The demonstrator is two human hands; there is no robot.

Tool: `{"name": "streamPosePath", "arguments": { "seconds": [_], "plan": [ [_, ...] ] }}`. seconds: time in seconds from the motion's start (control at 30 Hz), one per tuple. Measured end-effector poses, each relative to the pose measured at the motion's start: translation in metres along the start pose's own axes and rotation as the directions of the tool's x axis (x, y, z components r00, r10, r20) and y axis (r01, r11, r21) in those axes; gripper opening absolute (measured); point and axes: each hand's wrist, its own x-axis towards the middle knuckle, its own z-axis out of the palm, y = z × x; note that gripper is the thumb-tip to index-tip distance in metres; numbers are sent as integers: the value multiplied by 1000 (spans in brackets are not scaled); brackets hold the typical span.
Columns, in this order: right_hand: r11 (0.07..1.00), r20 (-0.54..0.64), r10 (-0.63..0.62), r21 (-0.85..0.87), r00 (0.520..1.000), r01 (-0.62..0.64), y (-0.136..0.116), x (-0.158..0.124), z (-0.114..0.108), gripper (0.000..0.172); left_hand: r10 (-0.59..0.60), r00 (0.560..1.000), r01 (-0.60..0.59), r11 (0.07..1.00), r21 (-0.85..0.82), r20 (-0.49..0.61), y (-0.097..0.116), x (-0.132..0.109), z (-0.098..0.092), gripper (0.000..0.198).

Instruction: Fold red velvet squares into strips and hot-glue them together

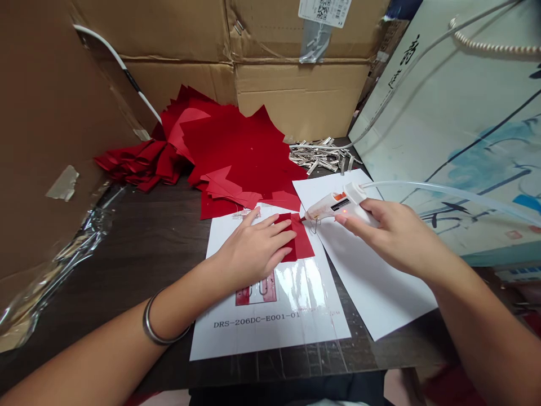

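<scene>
My right hand [382, 228] is wrapped round a white hot glue gun [338, 206] with a small orange light on its body. The gun's nozzle meets the edge of a folded red piece [304, 239], either velvet paper or cloth. Across that piece my left hand [257, 245] lies flat, fingers stretched out, pressing it onto a printed sheet [316, 321] under clear plastic. The sheet carries a picture and the code DRS-206DC-E001-01. A clear hose or glue stick [443, 194] runs from the back of the gun to the right. My left palm hides part of the picture.
A heap of red sheets [236, 141] lies at the back, with folded red pieces [141, 163] on its left. Metal clips [323, 155] are piled behind a second white sheet [367, 282]. Cardboard walls [296, 101] and a painted panel [465, 124] enclose the dark table [164, 237].
</scene>
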Motion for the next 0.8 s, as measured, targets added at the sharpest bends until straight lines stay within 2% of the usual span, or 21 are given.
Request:
{"name": "streamPosePath", "arguments": {
  "seconds": [0.17, 0.37, 0.53, 0.67, 0.8],
  "plan": [
    [1000, 26, -10, 16, 1000, 9, 2, -2, 0, 55, 11, 1000, -11, 1000, -3, -10, -1, 0, 0, 32],
    [989, 17, 10, 149, 1000, -13, 9, -1, -10, 55, 2, 1000, -2, 1000, -16, 5, 0, -1, -2, 33],
    [957, 177, -16, 288, 984, -37, 17, -4, -24, 46, 12, 1000, -11, 1000, -16, 24, 2, 0, -4, 33],
    [967, 286, -44, 253, 957, -32, 25, -7, -28, 40, 22, 999, -21, 1000, -13, 25, 1, 0, -5, 34],
    [977, 309, -38, 210, 950, -29, 28, -9, -29, 39, 33, 999, -33, 999, -12, 9, 1, 0, -3, 34]
  ]
}}
